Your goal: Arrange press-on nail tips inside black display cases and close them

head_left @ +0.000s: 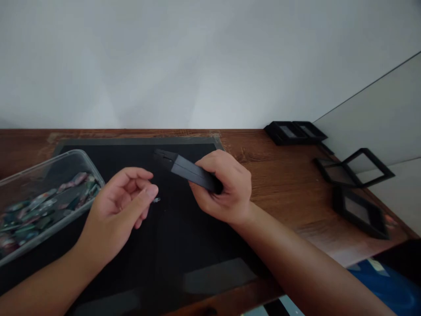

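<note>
My right hand is wrapped round a flat black display frame, held edge-on and tilted above the dark mat. A thin seam runs along the frame's side, and its left end is blurred. To the left is my left hand, its fingers curled and the thumb tip close to them. A tiny shiny piece shows right by that thumb; I cannot tell whether it is between the fingers or lying on the mat. Beside my left wrist stands a clear plastic tub with many coloured, glossy stone-like pieces.
On the wooden table, two black frames lie by the wall at the back right. An opened black frame and a closed one lie nearer the right edge. A blue object is below the table's edge.
</note>
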`<state>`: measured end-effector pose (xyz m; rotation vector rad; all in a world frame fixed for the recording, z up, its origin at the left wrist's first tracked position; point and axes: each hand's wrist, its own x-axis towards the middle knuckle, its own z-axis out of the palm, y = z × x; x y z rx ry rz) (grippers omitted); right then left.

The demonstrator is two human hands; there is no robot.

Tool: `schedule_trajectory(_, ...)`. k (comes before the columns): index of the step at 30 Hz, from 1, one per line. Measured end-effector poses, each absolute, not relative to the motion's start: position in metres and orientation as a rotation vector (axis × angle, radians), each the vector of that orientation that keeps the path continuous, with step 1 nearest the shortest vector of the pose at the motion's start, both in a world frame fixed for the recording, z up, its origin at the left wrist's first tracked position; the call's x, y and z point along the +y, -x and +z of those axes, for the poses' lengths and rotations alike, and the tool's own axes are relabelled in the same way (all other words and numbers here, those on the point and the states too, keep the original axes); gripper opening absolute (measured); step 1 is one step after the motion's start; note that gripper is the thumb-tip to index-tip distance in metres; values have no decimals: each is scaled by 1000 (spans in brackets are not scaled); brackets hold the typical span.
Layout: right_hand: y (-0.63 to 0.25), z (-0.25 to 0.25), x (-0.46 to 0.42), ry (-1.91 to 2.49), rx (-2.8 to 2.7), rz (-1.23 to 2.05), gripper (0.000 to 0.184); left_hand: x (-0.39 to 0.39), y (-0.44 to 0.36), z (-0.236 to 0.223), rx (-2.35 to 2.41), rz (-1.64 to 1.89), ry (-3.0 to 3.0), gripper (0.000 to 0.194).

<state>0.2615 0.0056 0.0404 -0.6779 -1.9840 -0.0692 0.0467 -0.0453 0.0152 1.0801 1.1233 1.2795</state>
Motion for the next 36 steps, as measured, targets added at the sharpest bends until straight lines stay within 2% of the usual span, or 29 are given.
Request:
schedule_trajectory(3, -263, 38, 9, 647, -2002, -134, 19, -52, -49, 20, 1068, 1201, -1106, 28)
schedule_trajectory(15, -262, 26, 15, 541, -2082, -49, 26, -47, -46, 16, 837, 1085, -1003, 52)
schedule_trajectory(24, -268, 23, 20, 581, -2067, 81, 30, -49, -49, 18, 907, 1202, -1171, 26)
schedule_trajectory(27, -270, 20, 21, 724, -1988, 342, 51, -51, -45, 16, 920, 1252, -1415, 7)
schedule_trajectory(28, -270, 19, 21, 787, -1940, 457, 55, -51, -43, 15, 902, 1259, -1527, 12)
schedule_trajectory(31, -270, 21, 22, 919, -1696, 928, 49, -49, -37, 11, 784, 1290, -1981, 21)
schedule_trajectory(34, -269, 27, 21, 802, -1435, 1616, 39, -50, -33, 7, 714, 1294, -2313, 22)
schedule_trajectory(36, -269, 30, 19, 659, -1352, 1911, 50, -51, -34, 5, 721, 1293, -2338, 21)
